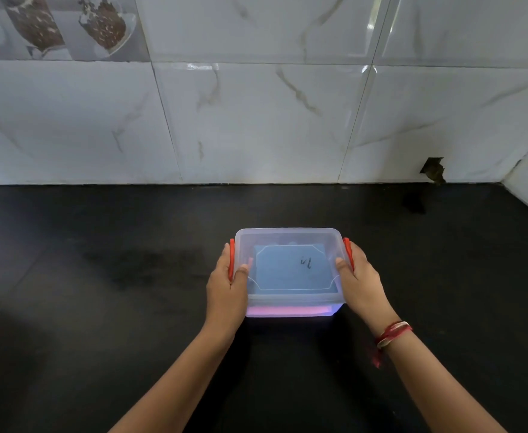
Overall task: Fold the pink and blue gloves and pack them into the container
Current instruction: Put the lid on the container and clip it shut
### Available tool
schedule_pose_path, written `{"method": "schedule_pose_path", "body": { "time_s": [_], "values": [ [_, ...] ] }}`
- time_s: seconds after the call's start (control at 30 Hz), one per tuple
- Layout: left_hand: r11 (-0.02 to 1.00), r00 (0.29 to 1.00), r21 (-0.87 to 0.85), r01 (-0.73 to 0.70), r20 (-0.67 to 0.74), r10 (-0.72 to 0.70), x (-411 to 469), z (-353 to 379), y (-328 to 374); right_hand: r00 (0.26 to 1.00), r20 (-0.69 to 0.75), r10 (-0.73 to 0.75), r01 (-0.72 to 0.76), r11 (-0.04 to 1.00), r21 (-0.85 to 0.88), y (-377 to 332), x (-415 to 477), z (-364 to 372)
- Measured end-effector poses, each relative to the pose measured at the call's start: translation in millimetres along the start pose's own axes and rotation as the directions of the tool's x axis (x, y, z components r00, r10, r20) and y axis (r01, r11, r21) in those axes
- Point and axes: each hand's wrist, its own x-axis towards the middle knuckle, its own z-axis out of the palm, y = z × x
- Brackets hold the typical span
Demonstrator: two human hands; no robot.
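A clear plastic container point(287, 235) with its lid on stands on the black counter, in the middle of the head view. Through the lid I see the folded blue glove point(284, 270) on top. Pink from the pink glove point(281, 310) shows through the front wall at the bottom. My left hand point(228, 292) grips the left side, thumb on the lid, fingers over the red latch point(232, 257). My right hand point(358, 276) holds the right side the same way over the other red latch point(348, 251).
The black counter point(100, 307) runs wide to both sides and toward me. A white marble-tile wall point(256, 120) rises just behind it, with a chipped hole point(433, 168) low at the right. A side wall closes off the far right corner.
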Motion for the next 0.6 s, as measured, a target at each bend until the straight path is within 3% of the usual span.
{"method": "schedule_pose_path", "body": {
  "time_s": [0.1,0.17,0.2,0.27,0.3,0.37,0.47,0.6],
  "values": [
    [0.992,0.999,0.119,-0.034,0.006,0.033,-0.2,0.4,0.6,1.0,0.012,0.002,-0.002,1.0,-0.028,-0.1,-2.2,-0.4],
    [0.931,0.995,0.353,-0.095,0.017,0.095,-0.1,-0.9,1.9,1.0,0.004,-0.001,0.002,0.989,-0.146,-2.5,-4.9,-1.5],
    [0.858,0.987,0.491,-0.15,0.023,0.159,-0.3,-2.3,3.2,0.999,-0.028,-0.043,0.034,0.962,-0.27,-5.7,-7.8,-3.0],
    [0.658,0.942,0.694,-0.292,0.09,0.324,-1.2,-3.5,5.4,0.954,-0.095,-0.284,0.189,0.819,-0.542,-12.7,-15.5,-4.4],
    [0.554,0.917,0.754,-0.354,0.162,0.366,-2.7,-2.6,7.4,0.918,-0.071,-0.39,0.269,0.743,-0.612,-17.6,-19.7,-3.4],
    [0.376,0.894,0.824,-0.424,0.315,0.318,-5.2,2.6,10.5,0.883,0.078,-0.463,0.406,0.671,-0.62,-26.5,-28.0,2.0],
    [0.277,0.892,0.849,-0.451,0.413,0.185,-0.4,11.5,12.6,0.916,0.226,-0.331,0.396,0.661,-0.637,-29.5,-32.0,12.9],
    [0.274,0.869,0.826,-0.493,0.48,0.116,10.7,24.8,19.2,0.974,0.13,-0.183,0.218,0.632,-0.744,-31.5,-21.3,12.3]
  ]
}}
